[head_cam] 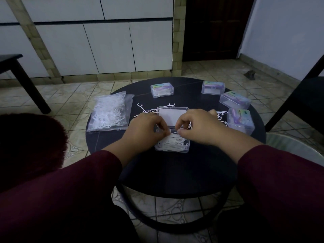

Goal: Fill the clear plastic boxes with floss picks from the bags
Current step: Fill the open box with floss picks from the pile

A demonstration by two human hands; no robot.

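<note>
An open clear plastic box point(172, 145) lies in the middle of the round dark table point(175, 172), its base holding white floss picks, its lid point(172, 114) folded back. My left hand point(147, 128) and my right hand point(196, 125) meet over the box's far edge, both pinching floss picks with fingers closed. A clear bag of floss picks point(110, 114) lies at the table's left edge. Loose floss picks point(142, 107) are scattered behind the hands.
A closed box with picks point(162, 89) stands at the back. Three more boxes with coloured labels point(213, 87) point(235, 99) point(241, 119) line the right rim. A dark chair point(301, 95) stands right, a dark bench point(15, 74) left.
</note>
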